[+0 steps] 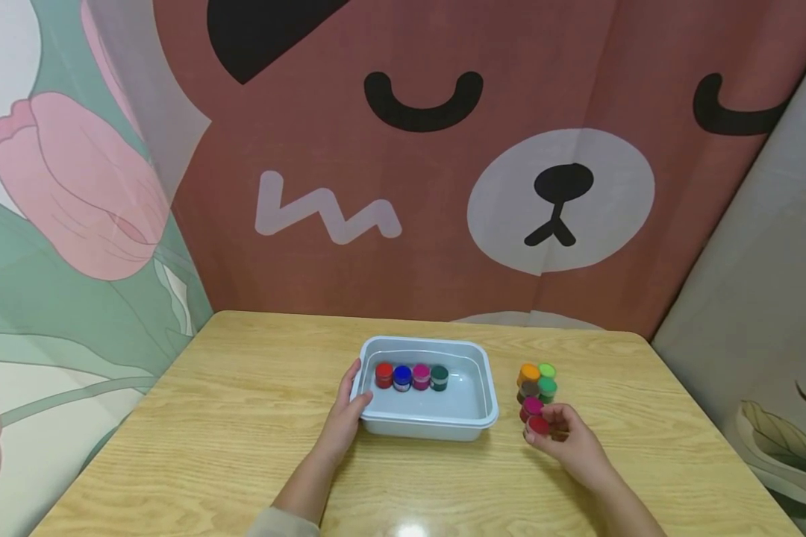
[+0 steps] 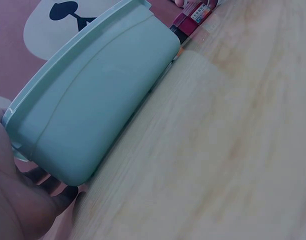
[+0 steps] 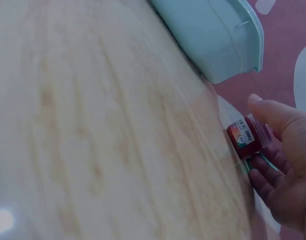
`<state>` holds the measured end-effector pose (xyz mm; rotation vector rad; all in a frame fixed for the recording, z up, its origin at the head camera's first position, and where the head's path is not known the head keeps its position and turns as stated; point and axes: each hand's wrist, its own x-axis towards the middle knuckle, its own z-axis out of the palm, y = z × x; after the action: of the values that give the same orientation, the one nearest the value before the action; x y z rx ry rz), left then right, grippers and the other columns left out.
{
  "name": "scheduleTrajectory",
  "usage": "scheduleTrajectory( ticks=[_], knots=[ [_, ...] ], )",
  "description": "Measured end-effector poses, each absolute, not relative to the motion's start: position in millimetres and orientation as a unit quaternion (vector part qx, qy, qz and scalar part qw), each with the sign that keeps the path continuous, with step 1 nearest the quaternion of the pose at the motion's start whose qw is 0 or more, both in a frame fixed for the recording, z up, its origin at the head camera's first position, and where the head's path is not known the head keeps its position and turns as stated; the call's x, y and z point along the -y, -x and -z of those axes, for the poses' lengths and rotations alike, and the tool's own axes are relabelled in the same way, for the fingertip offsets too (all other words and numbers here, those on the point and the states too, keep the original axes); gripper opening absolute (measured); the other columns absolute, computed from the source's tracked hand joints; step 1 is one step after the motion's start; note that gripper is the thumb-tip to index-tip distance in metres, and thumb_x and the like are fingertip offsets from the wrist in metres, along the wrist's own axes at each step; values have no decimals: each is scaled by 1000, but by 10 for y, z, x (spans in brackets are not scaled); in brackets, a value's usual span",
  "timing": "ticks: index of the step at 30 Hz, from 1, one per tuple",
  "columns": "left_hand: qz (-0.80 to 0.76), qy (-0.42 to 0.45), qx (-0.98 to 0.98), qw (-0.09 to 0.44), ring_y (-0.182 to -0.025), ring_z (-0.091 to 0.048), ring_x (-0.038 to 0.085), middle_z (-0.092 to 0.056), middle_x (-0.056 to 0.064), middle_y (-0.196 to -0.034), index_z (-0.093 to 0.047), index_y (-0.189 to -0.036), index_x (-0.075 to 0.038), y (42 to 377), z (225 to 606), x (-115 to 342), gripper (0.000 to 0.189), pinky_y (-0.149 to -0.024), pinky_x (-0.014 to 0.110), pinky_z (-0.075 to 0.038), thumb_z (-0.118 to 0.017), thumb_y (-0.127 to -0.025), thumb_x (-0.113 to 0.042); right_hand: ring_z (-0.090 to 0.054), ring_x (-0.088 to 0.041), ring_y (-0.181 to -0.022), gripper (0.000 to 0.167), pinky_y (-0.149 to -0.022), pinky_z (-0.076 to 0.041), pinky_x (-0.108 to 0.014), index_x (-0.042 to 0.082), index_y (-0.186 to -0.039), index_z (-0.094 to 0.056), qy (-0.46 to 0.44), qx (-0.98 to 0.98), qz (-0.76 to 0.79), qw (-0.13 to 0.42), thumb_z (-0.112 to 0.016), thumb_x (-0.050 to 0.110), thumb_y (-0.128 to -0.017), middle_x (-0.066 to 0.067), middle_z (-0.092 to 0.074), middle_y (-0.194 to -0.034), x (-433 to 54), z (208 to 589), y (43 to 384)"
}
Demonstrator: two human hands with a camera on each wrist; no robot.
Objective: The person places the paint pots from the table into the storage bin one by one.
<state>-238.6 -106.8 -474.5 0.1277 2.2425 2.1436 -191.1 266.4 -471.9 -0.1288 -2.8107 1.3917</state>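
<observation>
My left hand grips the left end of a light blue plastic tub, thumb over the rim and fingers along the outside. Inside the tub, a red paint jar, a blue one, a magenta one and a dark green one stand in a row. To the right of the tub, my right hand has thumb and fingers around a dark red paint jar. That jar is upright at the near end of a group of jars and appears to rest on the table.
Beyond the right hand stand a magenta jar, a brown jar, a green jar, an orange jar and a light green jar, close together. The wooden table ends at a bear-patterned curtain.
</observation>
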Motion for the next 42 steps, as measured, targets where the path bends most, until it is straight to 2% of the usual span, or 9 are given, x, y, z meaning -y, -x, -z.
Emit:
scheduleTrajectory(
  ticks=[6,15,23,30,35,38,42],
  knots=[
    [-691,-43,-721,19,-151,-12,42,-16,17,-164,-21,-157,-19,2382,4742,1067,64,-119,65,-10,-47,-98,-13,-57,-17,-102,61,-80,-49,-18,0,-125,-50,62,897,-438,5,-79,33,-83,-14,-61,-117,-2667,4786,1928],
    [-689,-42,-724,21,-150,-11,43,-16,17,-164,-21,-157,-20,2379,4738,1066,65,-118,66,-10,-47,-98,-14,-55,-9,-97,56,-82,-48,-16,1,-121,-55,75,890,-450,19,-81,30,-81,-12,-63,-114,-2641,4788,1899],
    [-691,-40,-721,22,-151,-11,43,-16,17,-164,-21,-157,-19,2383,4741,1061,65,-119,66,-8,-47,-98,-13,-53,0,-98,54,-85,-49,-12,2,-123,-57,67,879,-471,32,-80,29,-82,-11,-62,-118,-2623,4691,1846],
    [-692,-43,-721,19,-150,-11,43,-16,18,-164,-21,-156,-18,2384,4749,1068,64,-119,66,-9,-46,-98,-13,-52,5,-100,59,-87,-44,-6,4,-129,-55,67,877,-476,26,-78,33,-83,-11,-61,-124,-2597,4569,1817],
    [-691,-43,-721,19,-150,-11,43,-16,18,-164,-21,-157,-19,2378,4750,1071,64,-119,66,-10,-46,-98,-13,-52,8,-99,60,-86,-46,-8,5,-130,-56,64,875,-479,32,-78,34,-83,-14,-62,-128,-2563,4507,1821],
    [-689,-43,-723,18,-150,-11,44,-16,18,-164,-21,-156,-19,2379,4753,1070,65,-118,66,-10,-47,-98,-13,-56,3,-103,60,-87,-49,-12,6,-132,-57,58,876,-478,35,-79,33,-83,-15,-63,-130,-2541,4470,1824],
    [-689,-44,-723,15,-150,-12,43,-17,18,-164,-22,-156,-19,2388,4758,1069,65,-119,66,-9,-47,-97,-13,-59,-19,-117,62,-92,-55,-23,7,-137,-56,46,874,-483,31,-77,33,-84,-17,-59,-135,-2509,4413,1834]
  ],
)
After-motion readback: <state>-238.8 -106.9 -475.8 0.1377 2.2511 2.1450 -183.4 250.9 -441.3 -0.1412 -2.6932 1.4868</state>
